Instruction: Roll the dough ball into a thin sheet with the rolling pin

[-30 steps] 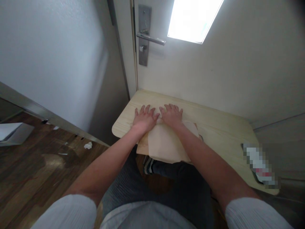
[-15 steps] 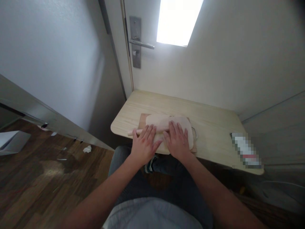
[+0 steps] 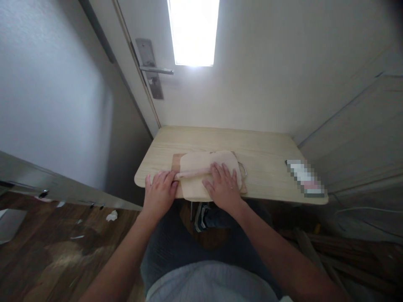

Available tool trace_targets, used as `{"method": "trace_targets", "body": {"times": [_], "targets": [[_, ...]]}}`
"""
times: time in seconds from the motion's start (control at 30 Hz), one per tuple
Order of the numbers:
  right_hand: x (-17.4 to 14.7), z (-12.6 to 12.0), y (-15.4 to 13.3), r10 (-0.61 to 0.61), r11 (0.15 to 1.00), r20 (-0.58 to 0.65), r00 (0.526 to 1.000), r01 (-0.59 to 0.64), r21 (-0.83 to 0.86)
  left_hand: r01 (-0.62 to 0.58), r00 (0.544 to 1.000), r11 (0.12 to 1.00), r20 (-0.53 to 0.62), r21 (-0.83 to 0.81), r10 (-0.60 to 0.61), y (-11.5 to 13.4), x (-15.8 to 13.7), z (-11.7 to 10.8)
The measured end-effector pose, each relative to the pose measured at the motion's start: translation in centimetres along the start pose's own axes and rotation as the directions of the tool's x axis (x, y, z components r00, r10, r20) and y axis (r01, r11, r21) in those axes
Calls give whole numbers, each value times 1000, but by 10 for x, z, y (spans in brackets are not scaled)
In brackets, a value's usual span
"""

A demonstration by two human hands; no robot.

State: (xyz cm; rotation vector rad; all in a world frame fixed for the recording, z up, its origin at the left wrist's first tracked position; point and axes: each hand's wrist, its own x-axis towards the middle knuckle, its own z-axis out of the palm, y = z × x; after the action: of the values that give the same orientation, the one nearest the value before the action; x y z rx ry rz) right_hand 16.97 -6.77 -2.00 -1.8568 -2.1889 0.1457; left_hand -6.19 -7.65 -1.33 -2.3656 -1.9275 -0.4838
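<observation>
A flat, pale sheet of dough [image 3: 195, 188] covers most of a wooden cutting board [image 3: 176, 161] with a metal ring handle at its right end. Across the dough lies a thin wooden rolling pin [image 3: 193, 173]. My left hand [image 3: 160, 191] is closed over the pin's left end, beyond the dough's left edge. On the right side of the dough, my right hand [image 3: 225, 184] rests with its fingers stretched out and spread over the pin's other end. That end of the pin is hidden under the fingers.
The board lies at the front edge of a small light-wood table [image 3: 264, 167] against a white door with a metal handle [image 3: 157, 70]. A blurred-out flat object [image 3: 305, 178] lies at the table's right. Crumpled paper [image 3: 112, 215] is on the dark wooden floor.
My left hand has shifted left from over the dough to the pin's left end. My right hand stays on the dough's right part. The whole view has turned somewhat.
</observation>
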Motion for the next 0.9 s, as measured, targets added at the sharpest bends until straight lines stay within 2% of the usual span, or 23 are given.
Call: {"method": "trace_targets", "body": {"times": [0.23,0.4,0.53,0.63,0.73,0.9], "targets": [[17,-6,5,-90,991,-82,993,97,91,-189,982,979,-33,-76,187,-4,23,-12],[31,-17,25,-195,966,-119,973,212,148,-232,972,968,-65,-91,227,1,32,-13],[30,-28,47,-249,951,-169,954,274,145,-236,969,964,-107,-122,223,10,31,-10],[20,-30,71,-217,960,-152,964,239,146,-202,975,970,-125,-133,186,21,26,-4],[9,-24,94,-122,979,-155,980,144,143,-153,985,976,-100,-153,139,31,14,5],[8,-17,114,14,991,-169,985,9,133,-223,973,964,30,-148,230,44,-13,19]]}}
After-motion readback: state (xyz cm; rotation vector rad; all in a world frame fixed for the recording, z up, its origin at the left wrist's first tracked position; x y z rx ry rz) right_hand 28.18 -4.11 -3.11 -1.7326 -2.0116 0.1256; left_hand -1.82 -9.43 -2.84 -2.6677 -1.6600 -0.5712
